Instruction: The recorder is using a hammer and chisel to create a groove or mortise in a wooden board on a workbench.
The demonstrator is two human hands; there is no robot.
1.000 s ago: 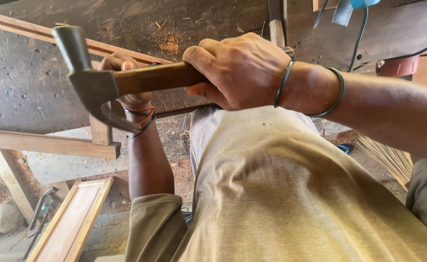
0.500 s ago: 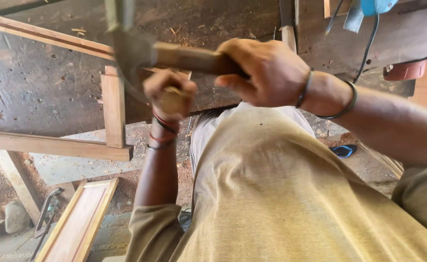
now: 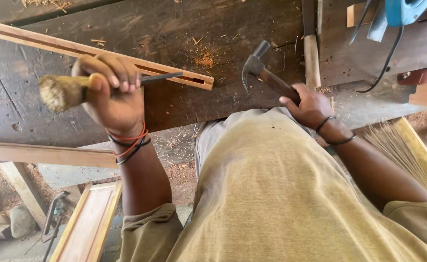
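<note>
Gripped in the left hand [image 3: 114,94], a chisel [image 3: 101,82]; right hand [image 3: 310,104] clasps a hammer [image 3: 267,75].

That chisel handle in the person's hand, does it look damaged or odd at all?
Yes. The butt end of the chisel held in the left hand is frayed and mushroomed into a fuzzy knob, splayed wider than the handle. The right hand holds a claw hammer over the workbench.

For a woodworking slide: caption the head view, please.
Left hand grips a wooden-handled chisel over a slotted wooden rail; right hand holds a claw hammer above the dark workbench.
</note>
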